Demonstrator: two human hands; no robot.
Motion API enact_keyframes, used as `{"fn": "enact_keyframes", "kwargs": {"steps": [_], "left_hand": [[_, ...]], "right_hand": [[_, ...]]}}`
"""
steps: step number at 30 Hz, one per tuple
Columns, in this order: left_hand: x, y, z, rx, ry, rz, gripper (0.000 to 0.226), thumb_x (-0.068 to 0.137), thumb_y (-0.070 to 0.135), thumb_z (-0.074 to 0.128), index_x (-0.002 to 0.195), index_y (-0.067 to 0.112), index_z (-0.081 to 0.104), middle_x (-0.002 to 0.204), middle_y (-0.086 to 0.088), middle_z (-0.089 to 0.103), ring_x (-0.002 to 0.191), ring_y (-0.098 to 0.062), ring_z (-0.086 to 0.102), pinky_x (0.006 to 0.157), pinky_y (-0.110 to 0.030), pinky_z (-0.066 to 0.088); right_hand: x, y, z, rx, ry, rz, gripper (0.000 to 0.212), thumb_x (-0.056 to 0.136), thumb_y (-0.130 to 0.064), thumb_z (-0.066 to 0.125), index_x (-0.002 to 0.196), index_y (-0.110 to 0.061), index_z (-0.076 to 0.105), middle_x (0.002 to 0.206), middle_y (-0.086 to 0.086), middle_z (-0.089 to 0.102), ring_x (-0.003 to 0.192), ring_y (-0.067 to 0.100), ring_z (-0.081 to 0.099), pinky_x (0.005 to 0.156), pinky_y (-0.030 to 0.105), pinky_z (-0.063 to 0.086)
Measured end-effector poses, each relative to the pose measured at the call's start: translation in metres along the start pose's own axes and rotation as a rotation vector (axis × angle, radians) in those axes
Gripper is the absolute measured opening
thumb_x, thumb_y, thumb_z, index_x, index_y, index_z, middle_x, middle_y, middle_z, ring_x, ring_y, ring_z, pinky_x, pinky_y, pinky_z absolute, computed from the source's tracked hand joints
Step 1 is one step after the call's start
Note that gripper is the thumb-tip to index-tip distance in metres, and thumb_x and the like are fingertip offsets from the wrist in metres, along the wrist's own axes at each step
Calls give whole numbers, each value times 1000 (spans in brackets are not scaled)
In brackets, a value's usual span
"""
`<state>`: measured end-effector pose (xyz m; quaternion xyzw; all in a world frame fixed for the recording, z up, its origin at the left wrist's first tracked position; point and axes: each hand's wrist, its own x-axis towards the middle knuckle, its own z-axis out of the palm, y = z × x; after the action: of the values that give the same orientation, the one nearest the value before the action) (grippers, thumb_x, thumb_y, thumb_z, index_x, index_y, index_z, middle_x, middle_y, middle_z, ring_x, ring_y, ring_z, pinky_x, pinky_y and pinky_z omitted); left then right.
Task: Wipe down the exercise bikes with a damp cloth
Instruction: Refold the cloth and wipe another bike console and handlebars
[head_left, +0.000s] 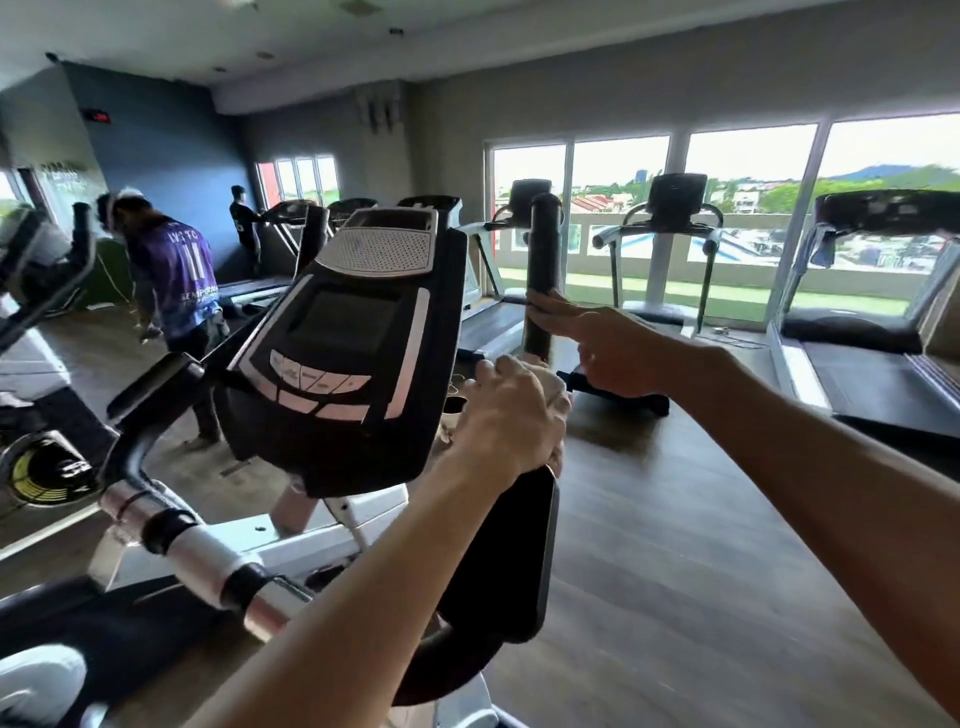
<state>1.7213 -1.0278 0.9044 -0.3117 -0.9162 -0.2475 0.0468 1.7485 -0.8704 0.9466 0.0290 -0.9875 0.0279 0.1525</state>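
Observation:
An exercise bike stands in front of me, its black and silver console (343, 358) in the middle of the view. My left hand (506, 415) grips a whitish cloth (555, 388), bunched against the bike's right handlebar (498, 551) just beside the console. My right hand (602, 345) reaches to the black upright handle post (544, 249). Its forefinger lies outstretched across the post's front and the other fingers are curled under. The left handlebar (171, 530), with silver and black bands, runs toward the lower left.
Treadmills (862, 332) line the windows at the right and back. A person in a purple shirt (179, 280) bends over at the left, and another person (244, 223) stands by a far treadmill. A second bike (47, 467) is at the left edge. The floor is wood.

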Motion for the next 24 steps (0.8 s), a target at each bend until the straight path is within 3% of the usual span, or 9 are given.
{"fn": "enact_keyframes", "kwargs": {"steps": [3,6,8,11,13,16,20,24], "left_hand": [[12,0,3,28,-7,11,58,100,50,52,140,9,51,137,-16,46,132,-34,41,110,-44,35],[18,4,8,32,84,26,52,97,53,53,132,16,63,132,-14,53,127,-32,46,104,-43,40],[18,5,10,25,99,23,53,97,51,54,135,13,60,136,-15,51,129,-34,45,104,-43,41],[11,4,7,23,97,9,64,97,45,57,141,0,45,137,-18,48,130,-35,44,106,-43,39],[3,3,5,19,76,37,59,99,40,57,141,0,44,136,-18,46,130,-35,42,109,-43,36],[3,-1,5,6,72,60,46,100,42,54,133,10,58,133,-12,49,129,-32,43,106,-42,37],[22,2,7,-66,99,37,32,97,47,54,114,26,70,129,-10,54,127,-33,46,99,-43,42],[28,8,4,-12,106,47,27,99,40,50,112,29,70,131,-13,52,129,-36,43,99,-44,43]], "right_hand": [[-5,-8,-2,31,-8,43,88,80,21,39,155,-23,34,163,-18,17,137,12,47,87,15,50],[-9,-18,-9,32,-58,76,86,82,23,39,155,-20,33,164,-13,17,137,13,44,77,-7,32],[-11,-21,-11,1,-71,86,84,84,22,39,156,-20,31,165,-9,16,142,13,37,80,-11,24],[-9,-19,-9,11,-72,108,86,81,23,38,156,-19,32,165,-9,16,146,12,32,69,-13,21],[-9,-19,-6,7,-74,118,88,80,23,39,157,-19,30,165,-10,14,148,12,29,79,-12,21],[-8,-20,-2,23,-79,119,89,80,24,43,157,-19,27,166,-11,11,146,15,33,96,5,30],[-8,-17,-5,9,-63,86,76,88,19,49,156,-10,29,165,-1,20,151,13,22,99,-5,9],[-8,-18,-8,29,-104,80,66,92,12,49,153,-8,33,162,10,31,149,28,28,115,21,19]]}}
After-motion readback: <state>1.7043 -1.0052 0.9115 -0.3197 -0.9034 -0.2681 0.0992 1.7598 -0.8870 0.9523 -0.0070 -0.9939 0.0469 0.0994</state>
